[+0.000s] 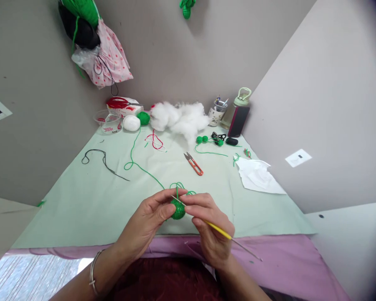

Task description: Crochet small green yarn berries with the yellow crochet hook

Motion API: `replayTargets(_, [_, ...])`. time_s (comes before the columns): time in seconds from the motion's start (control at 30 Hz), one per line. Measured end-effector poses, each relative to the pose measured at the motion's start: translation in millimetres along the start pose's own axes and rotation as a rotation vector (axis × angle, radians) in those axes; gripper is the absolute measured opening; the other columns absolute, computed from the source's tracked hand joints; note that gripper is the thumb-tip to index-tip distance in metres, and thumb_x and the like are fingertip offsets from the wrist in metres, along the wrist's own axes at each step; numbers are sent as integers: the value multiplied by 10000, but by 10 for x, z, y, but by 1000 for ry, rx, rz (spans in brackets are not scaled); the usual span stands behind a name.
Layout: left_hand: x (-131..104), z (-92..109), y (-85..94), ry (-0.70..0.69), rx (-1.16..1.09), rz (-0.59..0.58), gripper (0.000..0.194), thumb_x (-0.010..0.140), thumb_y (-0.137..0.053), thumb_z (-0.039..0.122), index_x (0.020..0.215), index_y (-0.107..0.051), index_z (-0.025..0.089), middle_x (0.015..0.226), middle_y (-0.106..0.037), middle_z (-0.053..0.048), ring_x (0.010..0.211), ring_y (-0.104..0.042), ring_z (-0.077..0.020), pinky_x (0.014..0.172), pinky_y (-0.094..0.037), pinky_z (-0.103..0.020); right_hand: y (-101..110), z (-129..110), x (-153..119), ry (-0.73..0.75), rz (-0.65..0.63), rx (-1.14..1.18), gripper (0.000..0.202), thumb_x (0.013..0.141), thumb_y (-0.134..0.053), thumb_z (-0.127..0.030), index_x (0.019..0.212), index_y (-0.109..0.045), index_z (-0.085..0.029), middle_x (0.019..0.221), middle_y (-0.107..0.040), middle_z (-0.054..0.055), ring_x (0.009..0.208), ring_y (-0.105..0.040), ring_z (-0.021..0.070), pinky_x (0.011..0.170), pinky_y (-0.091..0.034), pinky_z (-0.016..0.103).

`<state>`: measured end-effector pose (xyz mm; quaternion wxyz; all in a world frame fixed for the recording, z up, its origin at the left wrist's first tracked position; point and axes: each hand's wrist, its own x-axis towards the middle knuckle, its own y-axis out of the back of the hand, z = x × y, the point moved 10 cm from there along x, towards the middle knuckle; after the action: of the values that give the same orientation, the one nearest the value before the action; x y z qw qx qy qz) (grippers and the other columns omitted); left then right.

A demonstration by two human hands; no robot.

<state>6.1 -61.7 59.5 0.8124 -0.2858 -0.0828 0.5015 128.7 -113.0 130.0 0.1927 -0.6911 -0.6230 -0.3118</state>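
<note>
Between thumb and fingers, my left hand (153, 215) pinches a small round green crochet piece (178, 210) just above the table's front edge. My right hand (211, 225) grips a crochet hook (218, 229) with a yellow handle and metal ends. One thin end of the hook lies at the top of the green piece; the other points down to the right. Green yarn (148, 172) runs from the piece across the cloth to a green yarn ball (143, 118) at the back. Loose green loops show just behind my fingers.
Red thread snips (194, 164) lie mid-table. White stuffing (181, 119), a white yarn ball (131, 123) and a clear bowl (109, 125) stand behind. Small green balls (204, 139), a phone (239, 121), a bottle (228, 115) and white paper (257, 174) are at right; black cord (105, 159) lies left.
</note>
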Motion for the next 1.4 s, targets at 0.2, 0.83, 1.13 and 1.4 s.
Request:
replayTargets(0.2, [14,-24,23,-25,74,-71,405,911,-785,368,1314,-744,377,1120,-768,-9,1051,-651,-182,963,-485,-297,14,253,9,-173,59,237,215,1044,-610,-299,1151,-794,-324,1068,-811,45,1019,-702,224,858,-555,388])
replayTargets(0.83, [-21,105,21,-15,171,-76,529,827,-857,281,1331,-737,389,1031,-578,-15,1065,-555,-210,914,-466,-314,10,360,123,-303,27,537,223,1046,-589,-389,960,-730,-239,920,-809,51,724,-698,175,664,-575,329])
replayTargets(1.13, [-28,167,76,-77,217,-17,530,833,-855,273,1336,-733,389,1021,-600,-14,1007,-550,-191,894,-461,-293,72,8,162,-54,-141,115,233,1077,-511,-286,1118,-738,-257,1041,-804,77,945,-748,219,800,-617,391])
replayTargets(1.4, [-56,158,108,-143,176,138,613,779,-907,280,1351,-709,376,986,-615,14,940,-603,-161,888,-514,-274,-119,-348,67,355,-195,-437,269,1032,-576,-197,1269,-698,-235,1114,-799,133,955,-758,222,764,-658,355])
